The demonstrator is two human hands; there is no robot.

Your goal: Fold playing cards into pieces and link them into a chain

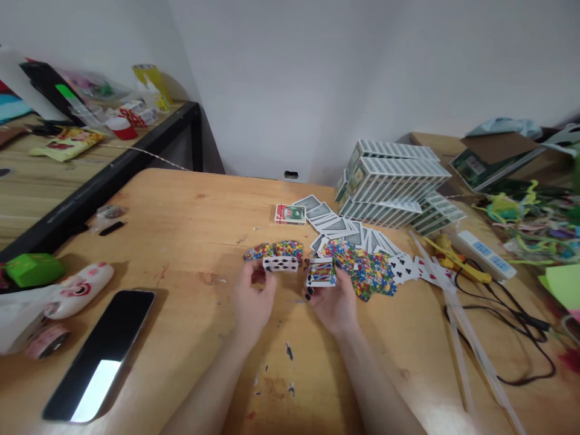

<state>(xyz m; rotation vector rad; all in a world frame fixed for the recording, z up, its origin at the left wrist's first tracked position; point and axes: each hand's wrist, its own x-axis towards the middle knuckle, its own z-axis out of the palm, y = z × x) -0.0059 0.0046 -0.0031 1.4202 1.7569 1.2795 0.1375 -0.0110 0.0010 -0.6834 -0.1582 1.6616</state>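
Observation:
My left hand [256, 293] is closed on a playing card [280, 264] with black pips, tilted so its face shows. Close beside it, my right hand [334, 299] grips a playing card [321, 273] with a court figure; whether more cards lie under it I cannot tell. Behind my left hand lies a small multicoloured patterned pile [289, 249]. A larger spread of the same colourful pattern [362, 266] lies beyond my right hand. Grey-backed cards [338, 226] are fanned out farther back, near a red and green card box [290, 214].
Stacked striped card boxes [399, 178] stand at the back right. Face-up cards [403, 268], clear plastic strips [471, 338], a power strip [484, 254] and a black cable [539, 350] lie to the right. A phone [102, 353] and a white plush-like item [81, 290] are at the left.

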